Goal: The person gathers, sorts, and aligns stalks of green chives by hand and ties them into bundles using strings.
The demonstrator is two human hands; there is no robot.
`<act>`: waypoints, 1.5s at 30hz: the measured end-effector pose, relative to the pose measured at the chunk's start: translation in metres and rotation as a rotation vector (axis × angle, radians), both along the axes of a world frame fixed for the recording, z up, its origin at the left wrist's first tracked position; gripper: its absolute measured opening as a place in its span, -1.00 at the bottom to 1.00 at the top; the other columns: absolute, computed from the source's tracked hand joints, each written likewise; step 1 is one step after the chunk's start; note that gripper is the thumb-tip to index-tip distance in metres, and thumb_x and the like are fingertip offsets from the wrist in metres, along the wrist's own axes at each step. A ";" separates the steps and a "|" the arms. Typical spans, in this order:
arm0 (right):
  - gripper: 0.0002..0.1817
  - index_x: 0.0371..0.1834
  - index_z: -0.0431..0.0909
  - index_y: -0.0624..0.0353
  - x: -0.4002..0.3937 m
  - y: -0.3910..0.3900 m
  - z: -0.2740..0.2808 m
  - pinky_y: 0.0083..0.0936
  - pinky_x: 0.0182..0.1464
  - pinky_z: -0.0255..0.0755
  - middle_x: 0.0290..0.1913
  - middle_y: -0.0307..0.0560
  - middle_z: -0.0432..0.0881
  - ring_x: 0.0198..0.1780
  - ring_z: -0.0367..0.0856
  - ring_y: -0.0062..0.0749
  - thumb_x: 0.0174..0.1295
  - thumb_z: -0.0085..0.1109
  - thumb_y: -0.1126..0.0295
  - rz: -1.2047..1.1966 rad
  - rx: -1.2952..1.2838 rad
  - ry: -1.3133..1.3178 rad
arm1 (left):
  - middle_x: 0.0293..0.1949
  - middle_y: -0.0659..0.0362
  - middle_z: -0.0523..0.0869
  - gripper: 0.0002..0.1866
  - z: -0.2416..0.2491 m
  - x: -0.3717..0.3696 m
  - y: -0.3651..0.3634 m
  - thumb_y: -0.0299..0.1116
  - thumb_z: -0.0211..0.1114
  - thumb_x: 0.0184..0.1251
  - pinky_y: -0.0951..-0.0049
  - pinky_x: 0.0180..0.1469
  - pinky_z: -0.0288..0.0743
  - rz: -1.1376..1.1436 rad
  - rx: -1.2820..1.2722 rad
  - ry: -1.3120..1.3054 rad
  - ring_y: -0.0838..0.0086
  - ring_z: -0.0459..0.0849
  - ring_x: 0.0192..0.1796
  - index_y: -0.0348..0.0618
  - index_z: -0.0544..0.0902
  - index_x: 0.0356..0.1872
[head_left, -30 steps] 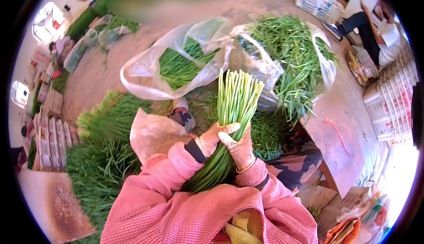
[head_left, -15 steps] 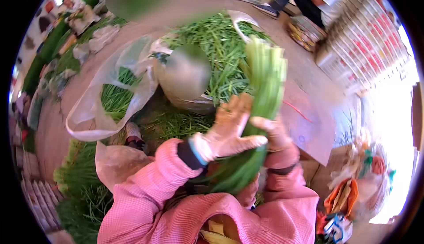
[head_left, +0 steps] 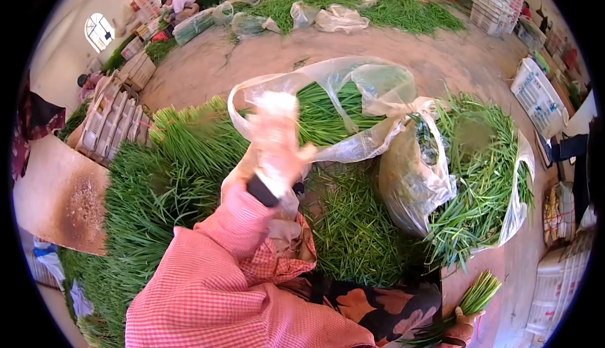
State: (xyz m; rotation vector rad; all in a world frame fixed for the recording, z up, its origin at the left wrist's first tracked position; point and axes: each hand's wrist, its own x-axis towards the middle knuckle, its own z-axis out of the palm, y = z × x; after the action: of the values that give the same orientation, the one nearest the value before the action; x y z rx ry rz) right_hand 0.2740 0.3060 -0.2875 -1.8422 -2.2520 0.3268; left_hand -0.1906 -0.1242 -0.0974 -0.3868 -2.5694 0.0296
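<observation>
My left hand (head_left: 275, 143), in a pale glove, is raised in front of the clear plastic bag (head_left: 384, 83) that has green chives (head_left: 331, 112) in it. Its fingers are blurred by motion, but the thumb stands apart and nothing shows in the hand. Down at the lower right, my right hand (head_left: 465, 323) is closed around a bunch of chives (head_left: 482, 291), cut ends pointing up and right, over a flat board (head_left: 469, 272). Part of that hand and the bunch's leafy end are cut off or hidden.
Stacked chives (head_left: 157, 203) lie on my left beside white crates (head_left: 113, 124). A large sack (head_left: 406, 187) full of loose green leaves (head_left: 476, 184) stands at the right. Trimmings (head_left: 359, 228) cover the floor before me. Other people (head_left: 179, 5) sit farther back.
My view has turned left. Both hands held the bunch together before; now my left hand is off it and raised to the left, while my right hand has the bunch low at the right.
</observation>
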 end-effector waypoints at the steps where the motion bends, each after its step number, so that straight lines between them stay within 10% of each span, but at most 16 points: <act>1: 0.03 0.32 -0.02 0.25 -0.009 0.002 0.015 -0.29 0.17 0.26 0.10 0.25 0.40 0.14 0.35 0.12 -0.25 0.42 0.32 0.052 0.081 -0.057 | 0.37 -0.14 -0.13 0.15 0.000 -0.018 -0.019 0.17 0.34 -0.26 0.14 0.39 -0.35 0.152 0.064 0.237 0.07 -0.22 0.42 -0.23 -0.02 0.35; 4: 0.03 0.33 -0.02 0.26 -0.054 0.006 0.078 -0.32 0.20 0.22 0.17 0.25 0.35 0.18 0.32 0.10 -0.26 0.41 0.35 0.224 0.335 -0.234 | 0.26 -0.20 0.17 0.14 -0.026 -0.060 -0.081 -0.18 0.48 -0.23 0.31 0.32 0.05 0.243 0.420 0.279 0.14 0.18 0.31 -0.37 -0.11 0.32; 8: -0.41 0.19 0.28 0.32 -0.244 -0.091 0.202 -0.38 0.19 0.27 0.13 0.14 0.43 0.16 0.41 -0.13 0.00 0.15 0.65 0.816 0.250 0.411 | -0.19 0.03 0.63 -0.62 -0.035 -0.085 -0.111 -0.36 0.10 0.25 0.44 -0.09 0.47 -0.257 2.084 -0.947 0.33 0.60 -0.23 -0.44 0.44 0.01; 13: -0.50 0.11 0.40 0.19 -0.433 -0.210 0.244 -0.47 0.12 0.33 0.05 0.04 0.50 0.10 0.47 -0.25 0.03 0.22 0.46 1.379 0.103 0.443 | -0.47 0.29 0.57 -0.55 0.016 -0.071 -0.100 -0.14 0.04 0.26 0.64 -0.34 0.36 -0.672 1.566 -0.421 0.74 0.34 -0.64 -0.36 0.51 -0.04; 20: -0.43 0.12 0.35 0.10 -0.636 -0.304 0.099 -0.31 0.02 0.39 -0.10 0.04 0.56 -0.01 0.52 -0.15 -0.02 0.24 0.28 1.686 -0.129 -0.275 | -0.43 -0.05 0.69 -0.59 0.005 -0.035 -0.117 -0.18 0.06 0.21 0.64 -0.52 0.38 -0.773 1.618 -0.529 0.67 0.43 -0.74 -0.45 0.63 -0.34; 25: 0.25 0.37 -0.13 0.13 -0.665 -0.364 -0.033 -0.20 0.18 0.22 0.26 -0.08 0.24 0.30 0.17 -0.19 -0.42 0.53 0.13 1.500 -0.012 -0.764 | -0.69 0.19 0.60 -0.51 -0.008 -0.045 -0.129 -0.07 0.08 0.27 0.54 -0.56 0.36 -0.788 1.663 -0.454 0.61 0.46 -0.72 -0.45 0.64 -0.42; 27: -0.14 0.36 -0.04 0.13 -0.658 -0.375 -0.051 -0.07 0.18 0.17 0.30 -0.01 0.16 0.31 0.14 -0.10 0.00 0.22 0.27 1.401 0.011 -0.646 | -0.89 0.28 0.38 -0.54 -0.001 -0.046 -0.120 -0.06 0.16 0.20 0.51 -0.64 0.31 -0.640 1.651 -0.460 0.53 0.34 -0.78 -0.26 0.59 -0.69; 31: -0.38 0.39 -0.14 0.07 -0.649 -0.377 -0.060 0.02 0.17 0.12 0.38 -0.11 0.03 0.32 0.11 -0.10 0.26 -0.20 0.42 1.291 -0.009 -0.735 | -0.75 0.31 0.51 -0.52 -0.017 -0.046 -0.131 -0.11 0.04 0.31 0.48 -0.54 0.36 -0.862 1.660 -0.535 0.52 0.43 -0.72 -0.42 0.66 -0.46; 35: -0.34 0.40 -0.21 0.07 -0.633 -0.368 -0.082 0.02 0.14 0.13 0.42 -0.15 -0.07 0.31 0.10 -0.09 0.25 -0.21 0.42 1.298 0.480 -0.650 | -0.69 0.27 0.58 -0.56 -0.005 -0.041 -0.128 -0.02 0.11 0.24 0.39 -0.39 0.47 -0.596 1.352 -0.647 0.47 0.52 -0.63 -0.21 0.67 -0.57; 41: -0.78 -0.22 0.55 0.13 -0.665 -0.360 -0.085 -0.25 -0.28 0.52 -0.24 -0.04 0.60 -0.15 0.60 -0.21 0.18 -0.11 0.42 1.011 -0.123 -0.348 | -0.78 0.14 0.49 -0.50 -0.015 -0.039 -0.128 0.01 0.11 0.22 0.42 -0.55 0.37 -0.433 1.491 -0.499 0.43 0.45 -0.69 -0.26 0.57 -0.66; 45: -0.76 -0.30 0.56 0.19 -0.639 -0.332 -0.068 -0.26 -0.18 0.50 -0.22 0.05 0.60 -0.13 0.59 -0.10 -0.07 0.18 0.38 1.243 -0.054 -0.359 | -0.71 0.15 0.55 -0.64 -0.020 -0.043 -0.124 -0.20 0.19 0.20 0.61 -0.59 0.15 -0.506 1.821 -0.406 0.63 0.29 -0.70 -0.37 0.65 -0.54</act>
State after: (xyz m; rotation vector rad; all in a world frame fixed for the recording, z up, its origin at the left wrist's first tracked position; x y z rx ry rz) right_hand -0.3645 -0.0264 -0.3553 -0.2644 -3.3701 0.2213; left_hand -0.2333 -0.2484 -0.1177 -0.2385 -1.6689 -2.4068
